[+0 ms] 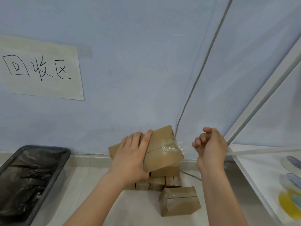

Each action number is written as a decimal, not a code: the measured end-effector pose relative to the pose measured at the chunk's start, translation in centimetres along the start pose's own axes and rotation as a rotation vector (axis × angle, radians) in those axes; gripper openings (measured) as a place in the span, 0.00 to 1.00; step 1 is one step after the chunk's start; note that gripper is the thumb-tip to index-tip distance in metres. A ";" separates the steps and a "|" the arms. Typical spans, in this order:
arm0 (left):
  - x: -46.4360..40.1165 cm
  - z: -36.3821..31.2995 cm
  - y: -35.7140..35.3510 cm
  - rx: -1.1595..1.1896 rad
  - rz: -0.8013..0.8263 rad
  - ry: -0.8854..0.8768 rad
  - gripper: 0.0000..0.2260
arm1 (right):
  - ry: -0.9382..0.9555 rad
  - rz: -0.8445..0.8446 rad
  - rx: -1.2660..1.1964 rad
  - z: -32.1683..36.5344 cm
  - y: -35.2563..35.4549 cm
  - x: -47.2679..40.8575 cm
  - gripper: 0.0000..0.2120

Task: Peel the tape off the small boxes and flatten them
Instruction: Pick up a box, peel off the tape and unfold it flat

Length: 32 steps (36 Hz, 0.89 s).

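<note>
My left hand (132,154) grips a small brown cardboard box (162,152), held up in front of the blue wall. Clear tape (172,145) runs across the box's top seam, and its crinkled end stands loose at the right edge. My right hand (210,144) hovers just right of the box with its fingers curled; whether it holds the tape end cannot be told. Below the held box several more taped boxes (158,182) stand in a row on the floor. One box (179,201) lies apart, nearer to me.
A dark bin lined with a black bag (31,175) stands at the left. A paper sign (40,69) with handwriting is taped to the wall. A grey cable (195,82) runs down the wall. A white shelf edge (247,176) with coloured items is on the right.
</note>
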<state>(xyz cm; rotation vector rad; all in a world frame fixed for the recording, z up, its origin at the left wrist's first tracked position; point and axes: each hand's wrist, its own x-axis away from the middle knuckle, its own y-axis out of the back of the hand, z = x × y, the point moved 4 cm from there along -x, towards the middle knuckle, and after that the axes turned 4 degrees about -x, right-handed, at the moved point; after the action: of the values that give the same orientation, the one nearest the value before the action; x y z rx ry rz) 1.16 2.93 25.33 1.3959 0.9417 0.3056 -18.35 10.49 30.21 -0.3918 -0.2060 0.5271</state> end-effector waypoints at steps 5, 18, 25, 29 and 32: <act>-0.2 0.2 0.5 -0.021 -0.037 -0.021 0.54 | 0.293 0.378 0.855 -0.5 -2.4 1.5 0.14; 0.0 2.1 0.2 -0.062 -0.001 0.060 0.56 | 0.527 0.673 1.246 -2.9 -4.2 2.9 0.16; -0.1 -0.2 0.0 -0.043 -0.051 0.157 0.52 | 0.695 0.712 1.434 -4.1 -5.8 5.6 0.10; 0.1 -0.1 0.1 -0.002 -0.070 0.193 0.50 | 0.673 0.747 1.400 -4.2 -6.1 5.9 0.11; 0.4 0.6 -0.1 0.009 -0.026 0.179 0.53 | 0.360 0.585 0.965 -2.3 -4.8 4.4 0.15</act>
<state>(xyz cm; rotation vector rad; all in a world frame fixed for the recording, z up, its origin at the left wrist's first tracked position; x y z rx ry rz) 1.76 2.73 25.01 1.3799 1.1077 0.4124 -11.84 8.28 30.47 0.4209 0.5261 1.0399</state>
